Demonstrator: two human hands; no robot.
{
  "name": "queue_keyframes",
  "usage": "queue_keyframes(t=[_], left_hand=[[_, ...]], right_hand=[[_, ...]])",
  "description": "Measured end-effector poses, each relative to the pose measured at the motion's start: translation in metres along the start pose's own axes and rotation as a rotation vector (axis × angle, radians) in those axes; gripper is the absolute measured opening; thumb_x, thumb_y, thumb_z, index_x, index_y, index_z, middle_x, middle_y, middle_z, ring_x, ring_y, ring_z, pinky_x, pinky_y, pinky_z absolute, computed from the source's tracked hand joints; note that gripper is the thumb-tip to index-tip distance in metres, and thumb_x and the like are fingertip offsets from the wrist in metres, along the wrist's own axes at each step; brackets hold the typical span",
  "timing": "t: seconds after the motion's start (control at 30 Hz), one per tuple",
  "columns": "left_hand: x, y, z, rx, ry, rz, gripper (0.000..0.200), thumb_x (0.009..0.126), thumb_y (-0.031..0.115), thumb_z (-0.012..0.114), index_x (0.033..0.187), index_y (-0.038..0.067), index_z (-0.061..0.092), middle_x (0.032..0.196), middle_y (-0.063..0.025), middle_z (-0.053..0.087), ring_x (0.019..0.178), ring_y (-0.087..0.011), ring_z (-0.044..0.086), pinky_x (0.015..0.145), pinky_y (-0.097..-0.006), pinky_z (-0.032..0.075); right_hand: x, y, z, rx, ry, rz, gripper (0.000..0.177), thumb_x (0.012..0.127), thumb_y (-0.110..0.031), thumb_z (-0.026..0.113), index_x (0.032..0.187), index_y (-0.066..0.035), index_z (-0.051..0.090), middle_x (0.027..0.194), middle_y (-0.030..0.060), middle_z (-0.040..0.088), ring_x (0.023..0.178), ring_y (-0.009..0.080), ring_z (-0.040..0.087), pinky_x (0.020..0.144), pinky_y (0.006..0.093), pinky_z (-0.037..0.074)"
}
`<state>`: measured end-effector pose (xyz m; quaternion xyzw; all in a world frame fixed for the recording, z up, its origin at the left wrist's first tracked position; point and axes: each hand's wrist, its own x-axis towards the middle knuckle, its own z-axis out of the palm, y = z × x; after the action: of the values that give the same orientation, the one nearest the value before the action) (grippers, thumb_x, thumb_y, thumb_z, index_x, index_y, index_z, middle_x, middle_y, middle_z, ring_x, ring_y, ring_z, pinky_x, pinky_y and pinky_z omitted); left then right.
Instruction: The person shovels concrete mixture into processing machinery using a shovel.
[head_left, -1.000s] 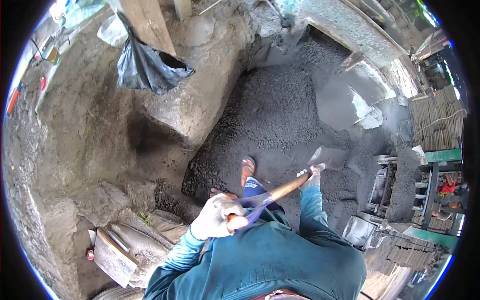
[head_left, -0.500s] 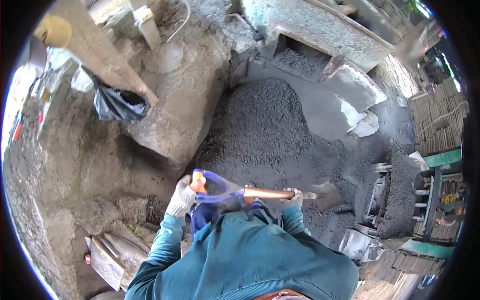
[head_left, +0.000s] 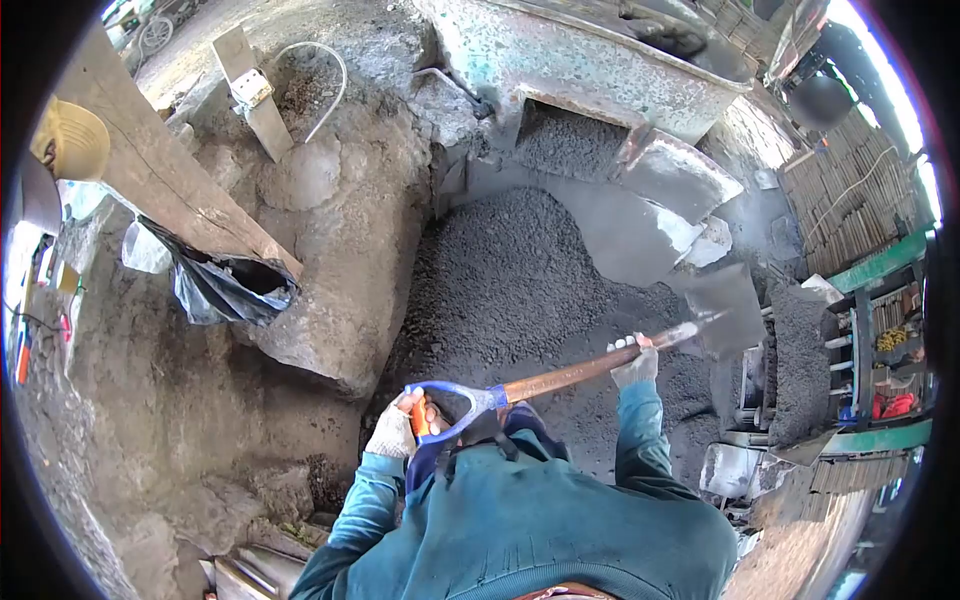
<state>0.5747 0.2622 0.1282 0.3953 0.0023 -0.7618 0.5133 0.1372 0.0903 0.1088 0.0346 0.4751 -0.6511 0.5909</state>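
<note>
I hold a shovel (head_left: 560, 380) across the front of my body in both gloved hands. My left hand (head_left: 395, 425) is wrapped round the orange grip of its blue D-shaped handle (head_left: 445, 392). Further along, my right hand (head_left: 634, 360) closes round the wooden shaft close to the metal socket. The grey blade (head_left: 728, 310) points to the right and overlaps the near end of a trough (head_left: 795, 360) filled with dark gritty material. Ahead of me spreads a heap of dark grey, crumbly material (head_left: 510, 270).
A large rock block (head_left: 345, 270) borders the heap on the left. A slanted wooden post (head_left: 170, 150) with a black plastic bag (head_left: 235, 285) stands beyond it. At the back is a worn, pale green tank (head_left: 580, 60) with an opening low down. Green metal framing (head_left: 880, 262) runs along the right.
The shovel blade has swung up and forward to the right, from low by the ground toward the trough. My right arm has stretched out with it, and the view has shifted slightly.
</note>
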Motion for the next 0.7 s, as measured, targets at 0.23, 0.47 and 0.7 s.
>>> queue_keyframes(t=[0.23,0.47,0.7], left_hand=[[-0.036,-0.057,-0.127,-0.14,0.658,0.113,0.057,0.092,0.062,0.056,0.054,0.023,0.04,0.048,0.0033,0.04,0.043,-0.0147,0.043,0.041,-0.0325,0.035],[-0.14,-0.096,-0.196,-0.189,1.342,0.172,0.055,0.091,0.062,0.055,0.1,0.008,0.063,0.091,-0.0094,0.063,0.083,-0.0243,0.06,0.077,-0.043,0.047],[0.017,0.026,-0.184,0.077,1.28,0.345,0.044,0.092,0.053,0.061,0.084,0.01,0.057,0.073,-0.0065,0.058,0.062,-0.0217,0.055,0.056,-0.0388,0.043]], right_hand=[[0.095,0.235,-0.007,-0.438,0.102,0.404,0.012,0.085,-0.022,0.06,0.078,-0.012,0.057,0.07,0.0071,0.057,0.061,0.0315,0.057,0.057,0.0484,0.049],[-0.095,0.561,-0.079,-0.591,-0.28,1.276,0.015,0.085,-0.006,0.06,0.098,-0.001,0.055,0.071,0.0181,0.056,0.066,0.0425,0.063,0.063,0.0622,0.054],[0.009,0.579,0.001,-0.245,-0.24,1.392,0.011,0.087,-0.012,0.06,0.095,-0.009,0.055,0.073,0.0089,0.058,0.067,0.0303,0.062,0.066,0.0476,0.054]])
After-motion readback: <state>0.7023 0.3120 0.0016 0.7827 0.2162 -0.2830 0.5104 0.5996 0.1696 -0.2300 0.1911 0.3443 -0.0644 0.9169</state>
